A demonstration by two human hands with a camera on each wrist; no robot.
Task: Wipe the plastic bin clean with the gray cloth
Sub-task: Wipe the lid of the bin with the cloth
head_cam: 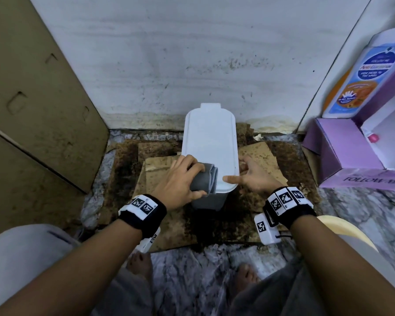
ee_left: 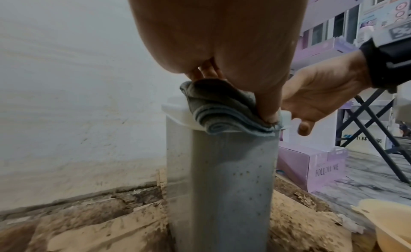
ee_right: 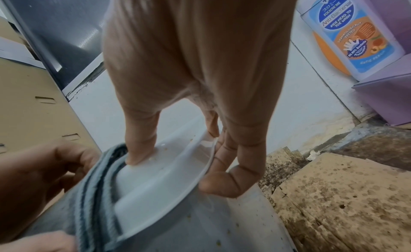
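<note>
Wiping is under way at the near edge of the plastic bin (head_cam: 209,144), which stands upright at the centre of the head view on stained cardboard sheets (head_cam: 160,201) laid over the floor, close to the white wall (head_cam: 192,53) at the top of the frame. The left hand (head_cam: 178,181) has its grip closed round the folded gray cloth (head_cam: 205,179), pressing it against the lower left corner of the bin's white lid (head_cam: 210,133); the left wrist view shows the folds draped over the lid's rim. The right hand (head_cam: 253,176) steadies the bin from the lower right, thumb on top of the lid and fingers curled under its rim, so that grip is holding the bin.

Small brown specks show on the lid and down the gray side wall in the wrist views. By my reading, the next move calls for dragging the cloth across the lid toward the wall, then down the speckled sides, while the right hand keeps the tall, narrow bin from tipping.
</note>
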